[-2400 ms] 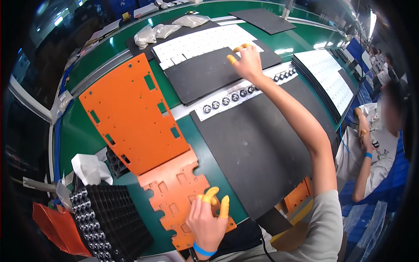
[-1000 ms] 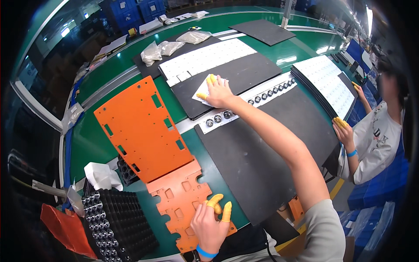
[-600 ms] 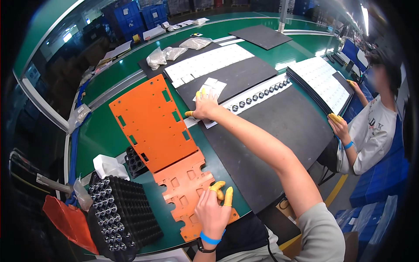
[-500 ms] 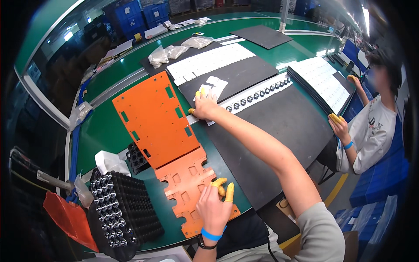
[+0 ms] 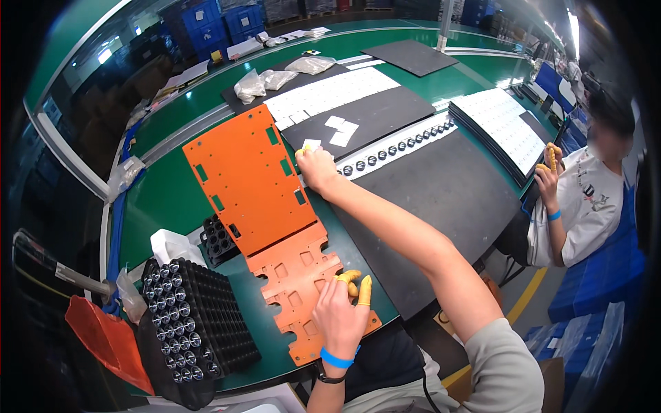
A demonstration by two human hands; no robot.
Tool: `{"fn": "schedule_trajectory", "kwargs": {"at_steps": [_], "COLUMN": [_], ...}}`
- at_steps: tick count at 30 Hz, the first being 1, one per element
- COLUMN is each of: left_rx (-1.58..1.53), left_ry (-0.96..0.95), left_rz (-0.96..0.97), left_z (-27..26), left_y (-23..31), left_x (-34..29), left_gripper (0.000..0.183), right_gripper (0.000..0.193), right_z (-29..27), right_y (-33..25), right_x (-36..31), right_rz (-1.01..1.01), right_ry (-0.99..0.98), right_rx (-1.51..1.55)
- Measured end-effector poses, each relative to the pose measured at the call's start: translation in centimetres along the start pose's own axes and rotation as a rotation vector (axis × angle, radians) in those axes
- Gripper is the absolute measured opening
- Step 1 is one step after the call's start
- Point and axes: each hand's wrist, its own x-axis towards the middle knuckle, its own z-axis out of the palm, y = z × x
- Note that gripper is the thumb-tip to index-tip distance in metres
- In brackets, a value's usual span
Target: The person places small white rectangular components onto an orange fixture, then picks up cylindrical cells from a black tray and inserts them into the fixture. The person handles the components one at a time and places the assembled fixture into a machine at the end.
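My right hand [image 5: 318,168] reaches across to the right edge of the orange plate [image 5: 248,182]. Its fingers are closed at a small white square piece [image 5: 312,144], which appears pinched at the tips; the grip itself is partly hidden. Beyond it, several loose white squares [image 5: 342,134] lie on a black board. Low in the view, my left hand [image 5: 339,316] hovers over or rests on the paler orange fixture [image 5: 292,279] with cutouts. Its fingers, in yellow finger cots, are loosely bent, the thumb apart, and nothing shows between them.
A white strip [image 5: 399,148] carries a row of round black parts. At lower left stands a stack of black trays [image 5: 206,323] with shiny round parts. White-sheeted boards [image 5: 499,127] lie at right, beside a co-worker [image 5: 578,199]. Plastic bags [image 5: 251,86] sit at the back.
My right hand has drawn back slightly from the loose squares, its fingers closing, with a white square now at the tips. My left hand has barely moved. The co-worker's hands have come together.
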Motion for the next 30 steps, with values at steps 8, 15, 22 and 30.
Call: {"fn": "schedule_trajectory", "kwargs": {"at_steps": [8, 15, 22, 30], "left_rx": [0.019, -0.028, -0.021, -0.018], "left_ry": [0.019, 0.001, 0.000, -0.002], "left_rz": [0.030, -0.009, -0.021, -0.008], "left_z": [0.0, -0.1, -0.1, -0.2], "left_y": [-0.2, 0.3, 0.3, 0.1], "left_x": [0.0, -0.1, 0.0, 0.0], "left_gripper": [0.019, 0.018, 0.018, 0.018], "right_gripper": [0.011, 0.014, 0.018, 0.013], "right_z": [-2.5, -3.9, -4.3, -3.7], "right_y": [1.9, 4.6, 3.5, 4.8], "right_x": [0.0, -0.9, -2.3, -1.3], "right_rz": [-0.021, -0.066, -0.182, -0.209], "right_ry": [0.025, -0.068, -0.179, -0.133], "right_rx": [0.169, 0.042, 0.011, 0.078]}}
